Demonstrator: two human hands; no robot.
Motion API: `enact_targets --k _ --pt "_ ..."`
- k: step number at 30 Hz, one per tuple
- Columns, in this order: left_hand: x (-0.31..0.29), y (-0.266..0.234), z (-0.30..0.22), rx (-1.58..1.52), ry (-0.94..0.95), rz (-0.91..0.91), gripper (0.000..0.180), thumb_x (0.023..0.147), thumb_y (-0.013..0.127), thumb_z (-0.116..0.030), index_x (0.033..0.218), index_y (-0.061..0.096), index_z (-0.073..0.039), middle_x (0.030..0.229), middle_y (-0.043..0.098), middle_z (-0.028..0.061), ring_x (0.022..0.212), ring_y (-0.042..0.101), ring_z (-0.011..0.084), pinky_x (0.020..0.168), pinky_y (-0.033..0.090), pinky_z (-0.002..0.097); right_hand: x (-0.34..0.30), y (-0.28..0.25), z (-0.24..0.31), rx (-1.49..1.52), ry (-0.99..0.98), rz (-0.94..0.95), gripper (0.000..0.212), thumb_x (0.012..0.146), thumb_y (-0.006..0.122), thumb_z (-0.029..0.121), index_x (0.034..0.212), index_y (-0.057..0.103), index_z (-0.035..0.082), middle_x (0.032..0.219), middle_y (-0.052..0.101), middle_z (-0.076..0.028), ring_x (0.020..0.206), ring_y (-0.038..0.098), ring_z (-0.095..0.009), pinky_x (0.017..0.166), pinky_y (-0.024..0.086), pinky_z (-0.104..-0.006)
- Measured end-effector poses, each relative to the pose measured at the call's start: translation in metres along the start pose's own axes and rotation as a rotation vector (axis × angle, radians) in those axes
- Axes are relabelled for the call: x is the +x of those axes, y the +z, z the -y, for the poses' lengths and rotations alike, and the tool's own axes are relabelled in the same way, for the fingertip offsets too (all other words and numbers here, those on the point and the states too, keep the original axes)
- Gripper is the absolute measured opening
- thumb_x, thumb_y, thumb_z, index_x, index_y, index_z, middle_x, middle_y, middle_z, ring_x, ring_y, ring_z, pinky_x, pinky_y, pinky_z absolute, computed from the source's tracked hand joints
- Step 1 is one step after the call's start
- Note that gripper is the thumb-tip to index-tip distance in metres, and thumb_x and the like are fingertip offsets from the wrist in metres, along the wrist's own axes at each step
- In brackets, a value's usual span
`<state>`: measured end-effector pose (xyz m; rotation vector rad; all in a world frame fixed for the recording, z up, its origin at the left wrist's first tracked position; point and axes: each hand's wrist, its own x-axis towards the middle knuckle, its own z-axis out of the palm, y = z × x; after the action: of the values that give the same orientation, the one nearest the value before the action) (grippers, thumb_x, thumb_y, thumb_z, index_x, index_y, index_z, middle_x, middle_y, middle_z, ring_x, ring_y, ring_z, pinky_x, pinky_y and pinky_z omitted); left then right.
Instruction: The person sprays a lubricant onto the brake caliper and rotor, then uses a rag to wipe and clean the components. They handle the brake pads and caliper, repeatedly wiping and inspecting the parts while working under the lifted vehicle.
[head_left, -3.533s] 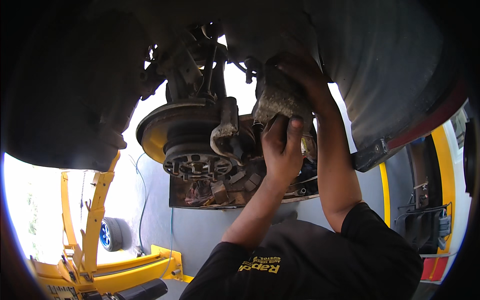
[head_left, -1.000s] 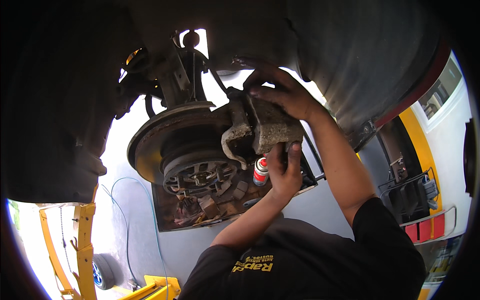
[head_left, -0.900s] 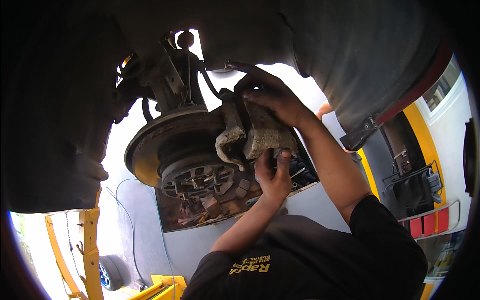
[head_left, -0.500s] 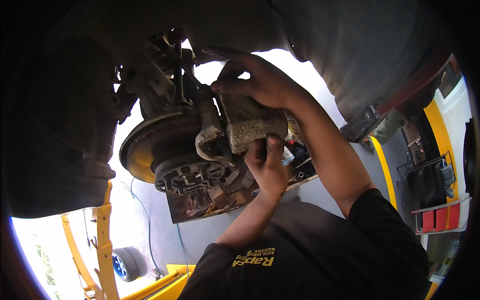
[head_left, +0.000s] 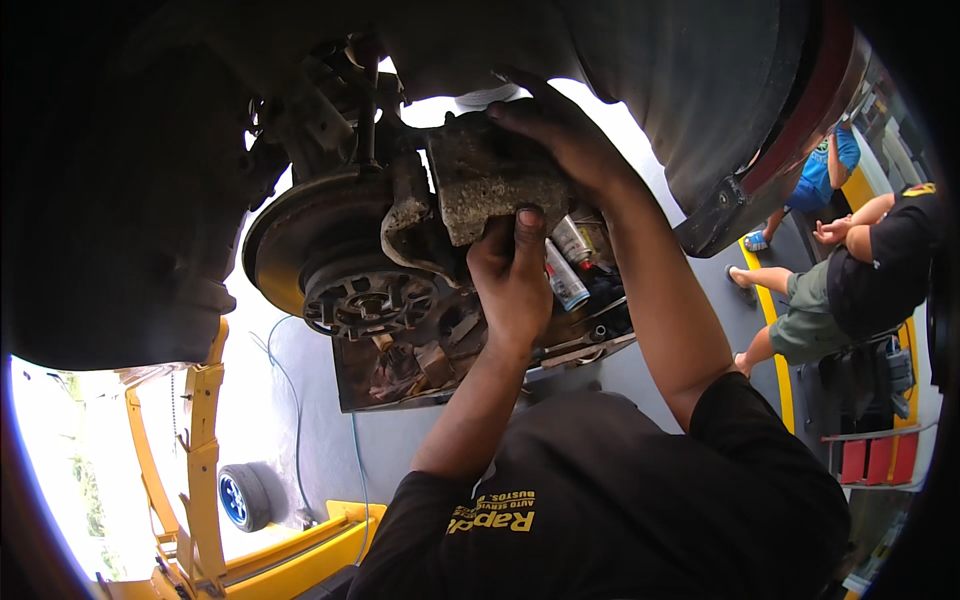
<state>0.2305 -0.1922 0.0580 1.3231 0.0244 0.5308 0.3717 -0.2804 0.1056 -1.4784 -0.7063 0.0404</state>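
Centre frame, left hand point(head_left: 515, 285) and right hand point(head_left: 555, 135) both grip a grimy brake caliper point(head_left: 490, 185), seemingly half-seated beside the brake disc point(head_left: 300, 245).

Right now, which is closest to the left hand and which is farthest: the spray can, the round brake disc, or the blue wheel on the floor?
From the left hand:
1. Spray can, just right of it.
2. Brake disc, off to its left.
3. Blue wheel, far down at lower left.
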Motion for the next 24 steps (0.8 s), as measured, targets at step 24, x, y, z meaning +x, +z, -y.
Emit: enact_targets --k 24 --pt "0.000 0.012 0.006 -0.018 0.101 -0.051 0.039 0.109 0.064 -0.036 0.089 0.066 -0.003 0.071 0.055 -0.0042 0.061 0.044 0.0042 0.055 0.032 0.0255 0.030 -0.011 0.010 -0.428 -0.085 0.000 0.051 0.094 0.069 0.029 0.142 0.067 0.013 0.141 0.069 -0.010 0.126 0.067 -0.023 0.110 0.049 -0.0345"
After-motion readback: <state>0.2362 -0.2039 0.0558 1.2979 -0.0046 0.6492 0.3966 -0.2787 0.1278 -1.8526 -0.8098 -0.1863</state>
